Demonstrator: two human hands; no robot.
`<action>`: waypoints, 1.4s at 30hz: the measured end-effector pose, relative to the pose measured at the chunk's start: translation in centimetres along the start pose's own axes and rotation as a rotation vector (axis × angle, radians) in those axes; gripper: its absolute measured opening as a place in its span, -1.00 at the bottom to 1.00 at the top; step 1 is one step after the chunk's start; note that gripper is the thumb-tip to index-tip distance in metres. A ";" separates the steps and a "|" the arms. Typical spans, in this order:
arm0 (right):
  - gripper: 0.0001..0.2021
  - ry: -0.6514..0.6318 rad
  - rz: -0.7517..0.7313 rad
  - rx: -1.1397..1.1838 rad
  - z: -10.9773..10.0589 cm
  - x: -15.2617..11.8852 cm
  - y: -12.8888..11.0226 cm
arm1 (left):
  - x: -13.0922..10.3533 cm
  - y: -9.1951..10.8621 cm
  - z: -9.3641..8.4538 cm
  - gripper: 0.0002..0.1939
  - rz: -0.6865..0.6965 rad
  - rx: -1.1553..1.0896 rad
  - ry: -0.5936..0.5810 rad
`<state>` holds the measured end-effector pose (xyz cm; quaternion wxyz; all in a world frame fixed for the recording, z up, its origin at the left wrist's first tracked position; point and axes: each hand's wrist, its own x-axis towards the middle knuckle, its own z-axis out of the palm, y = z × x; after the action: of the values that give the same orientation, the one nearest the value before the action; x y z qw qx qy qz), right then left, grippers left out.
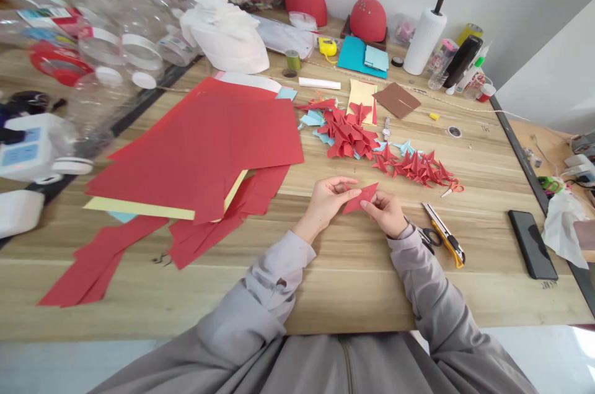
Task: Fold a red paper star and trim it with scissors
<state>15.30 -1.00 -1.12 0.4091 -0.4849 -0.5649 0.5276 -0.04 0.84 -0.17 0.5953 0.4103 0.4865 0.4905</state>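
Note:
Between my two hands is a small folded piece of red paper [361, 199], held just above the wooden table. My left hand [329, 201] pinches its left side with thumb and fingers. On the right side, the thumb and fingers of my right hand [387, 213] grip the lower edge. Beyond my hands lies a pile of folded red paper figures [346, 132], with a few light blue ones among them. A second cluster of red folded figures [421, 168] reaches to the right. Dark-handled scissors [431, 236] lie partly hidden by my right wrist.
Large red paper sheets [199, 140] and cut red strips [102, 264] cover the left. A yellow utility knife [445, 236], orange-handled scissors [454, 187] and a black phone [532, 244] lie at right. Clear plastic bottles [100, 96] crowd the far left. A white bottle [424, 41] stands behind.

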 end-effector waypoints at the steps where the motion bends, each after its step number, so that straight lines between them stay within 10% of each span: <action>1: -0.61 -0.021 -0.002 -0.020 0.0 0.0 0.0 | 0.0 0.0 0.0 -0.67 -0.004 0.003 -0.005; 21: -0.66 0.093 -0.006 0.162 0.4 -0.1 -0.1 | -0.1 -0.5 0.9 -0.50 -0.063 -0.224 -0.099; 32: -0.73 0.560 -0.139 -1.120 -7.3 -9.1 1.6 | 0.0 -0.6 0.8 -0.68 -0.068 -0.241 -0.100; 42: -0.72 0.559 -0.284 -1.217 -9.9 -6.7 4.0 | -0.9 -0.6 1.6 -0.70 -0.086 -0.235 -0.113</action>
<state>26.76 -5.73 -3.73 0.2595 -0.6677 -0.6922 -0.0878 1.57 -0.18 -0.34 0.6861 0.3438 0.4085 0.4942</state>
